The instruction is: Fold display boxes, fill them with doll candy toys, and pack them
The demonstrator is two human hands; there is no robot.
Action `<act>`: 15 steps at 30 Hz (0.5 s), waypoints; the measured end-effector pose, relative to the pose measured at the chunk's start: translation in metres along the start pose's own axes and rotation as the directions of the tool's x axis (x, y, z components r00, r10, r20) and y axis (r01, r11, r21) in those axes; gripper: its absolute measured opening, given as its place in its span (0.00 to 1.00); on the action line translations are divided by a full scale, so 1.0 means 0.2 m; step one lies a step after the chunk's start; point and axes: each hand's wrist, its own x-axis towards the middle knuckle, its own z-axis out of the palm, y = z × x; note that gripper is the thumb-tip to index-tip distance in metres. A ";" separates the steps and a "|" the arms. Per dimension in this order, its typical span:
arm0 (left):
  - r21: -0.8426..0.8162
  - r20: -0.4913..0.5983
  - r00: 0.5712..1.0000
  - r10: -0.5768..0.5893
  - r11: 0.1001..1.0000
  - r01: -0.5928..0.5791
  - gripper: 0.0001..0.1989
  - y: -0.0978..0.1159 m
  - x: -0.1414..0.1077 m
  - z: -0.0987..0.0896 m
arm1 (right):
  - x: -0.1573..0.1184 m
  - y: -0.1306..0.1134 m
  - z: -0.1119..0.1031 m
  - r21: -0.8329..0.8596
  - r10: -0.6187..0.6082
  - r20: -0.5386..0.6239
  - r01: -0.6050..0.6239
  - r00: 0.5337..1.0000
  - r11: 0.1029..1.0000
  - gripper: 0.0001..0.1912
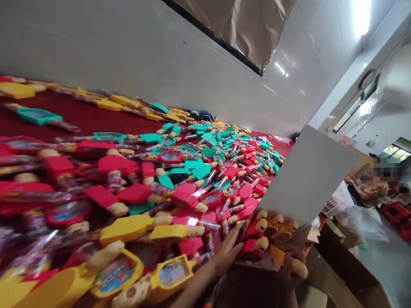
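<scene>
My left hand (226, 251) lies along the left side of an upright display box (308, 179) with a pale raised flap. Its fingers are stretched out, close to the heaped toys. My right hand (290, 267) is at the front of the box, its fingers bent around a yellow toy (276, 255) with a beige knobbed end. Inside the box stand several red toys (252, 246) and yellow toys (284, 231), beige ends up. Left of the hands, a yellow toy (173, 273) with a picture window lies face up. Motion blur softens the hands.
Red, green and yellow toys (202, 171), many with clear wrapped tubes, cover the dark red tabletop (73, 115) up to the grey wall (128, 51). An opened cardboard carton (348, 273) stands at the right. Beyond it are plastic bags (362, 222) and a seated person (369, 188).
</scene>
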 end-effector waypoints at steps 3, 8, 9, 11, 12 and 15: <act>0.042 0.021 1.000 0.019 0.999 -0.020 0.40 0.05 -0.03 -0.02 | 0.00 0.00 -0.03 -0.118 0.018 0.032 -0.014 0.999 0.993 0.09; 0.096 0.001 1.000 0.002 0.995 -0.002 0.37 0.15 -0.06 -0.02 | -0.01 0.03 -0.11 -0.290 0.242 -0.102 -0.261 0.965 0.921 0.10; 0.112 0.003 1.000 0.000 0.994 -0.001 0.37 0.16 -0.07 -0.02 | 0.00 0.03 -0.10 -0.292 0.259 -0.086 -0.273 0.962 0.917 0.10; 0.138 0.010 1.000 0.010 0.990 -0.011 0.36 0.16 -0.07 -0.02 | 0.00 0.00 -0.08 -0.299 0.244 0.005 -0.231 0.970 0.926 0.10; 0.147 0.013 1.000 0.019 0.989 -0.021 0.36 0.16 -0.07 -0.02 | 0.01 -0.02 -0.07 -0.299 0.208 0.058 -0.182 0.976 0.937 0.09; 0.158 0.007 0.998 0.055 0.986 -0.055 0.37 0.17 -0.07 -0.01 | 0.01 -0.06 -0.05 -0.289 0.097 0.147 -0.052 0.984 0.956 0.08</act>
